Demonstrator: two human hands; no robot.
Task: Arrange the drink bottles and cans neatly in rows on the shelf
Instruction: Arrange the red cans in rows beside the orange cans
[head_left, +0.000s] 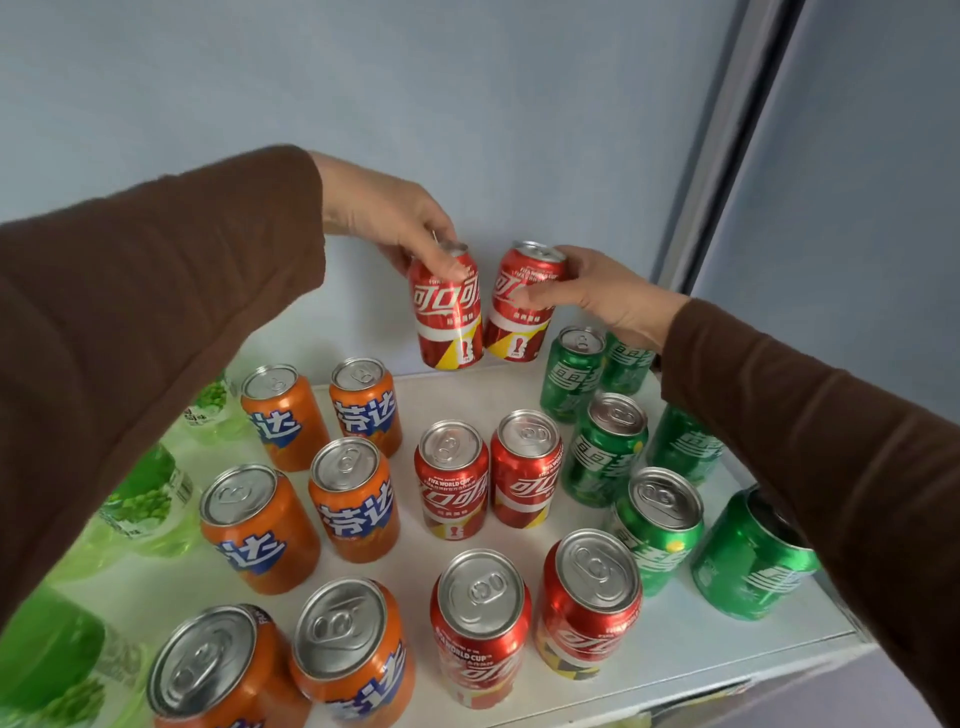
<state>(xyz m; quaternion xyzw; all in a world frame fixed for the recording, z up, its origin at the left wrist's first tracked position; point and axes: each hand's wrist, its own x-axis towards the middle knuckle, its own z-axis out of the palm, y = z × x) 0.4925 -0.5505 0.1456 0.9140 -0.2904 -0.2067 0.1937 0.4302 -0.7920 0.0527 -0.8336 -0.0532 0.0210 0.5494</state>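
two red cans going into the back of the middle rows

my left hand (400, 223) grips one red can (449, 312) from above near its rim, and my right hand (597, 296) grips a second red can (522, 304) around its upper side; both cans hang side by side, nearly touching and tilted, above the bare back strip of the white shelf (727, 639). to do this well i should level them, then lower them straight down behind the standing red pair (488, 475), one behind each, keeping clear of the green cans (602, 449) on the right and the orange cans (358, 493) on the left. green bottles (140, 499) line the far left edge.
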